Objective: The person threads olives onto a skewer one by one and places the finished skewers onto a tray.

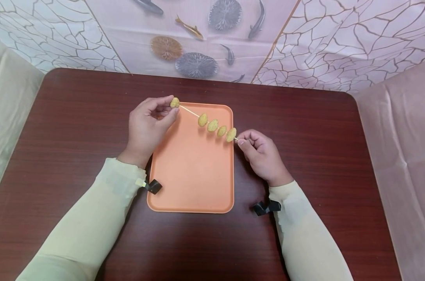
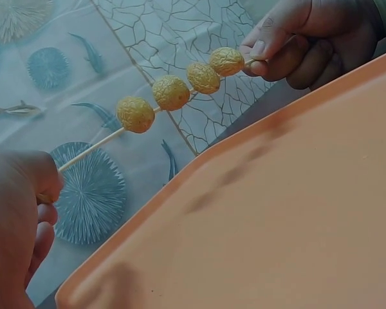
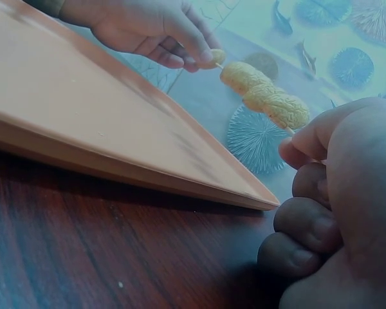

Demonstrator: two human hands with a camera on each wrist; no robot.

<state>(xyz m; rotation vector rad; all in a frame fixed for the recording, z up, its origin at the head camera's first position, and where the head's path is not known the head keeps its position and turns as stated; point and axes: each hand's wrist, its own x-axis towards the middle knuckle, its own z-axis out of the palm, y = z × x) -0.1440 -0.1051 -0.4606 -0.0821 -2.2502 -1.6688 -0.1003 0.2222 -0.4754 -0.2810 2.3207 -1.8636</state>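
A thin wooden skewer (image 1: pixel 189 111) is held up over the orange tray (image 1: pixel 193 171), slanting down to the right in the head view. Several small yellow wrinkled balls (image 1: pixel 213 125), like little potatoes, are threaded along its right half. My left hand (image 1: pixel 147 125) pinches one more such ball (image 1: pixel 175 102) at the skewer's left end, with a bare stretch of stick between it and the others. Thumb and fingers of my right hand (image 1: pixel 263 154) pinch the skewer's right end, just past the last ball (image 2: pixel 227 61). In the left wrist view, the left fingers mostly hide their ball.
The tray lies on a dark red-brown table (image 1: pixel 325 175). Behind the table hangs a patterned cloth (image 1: pixel 212 35), with plain pale cloth (image 1: pixel 402 136) at the sides. Black straps (image 1: pixel 265 207) stick out from both sleeves.
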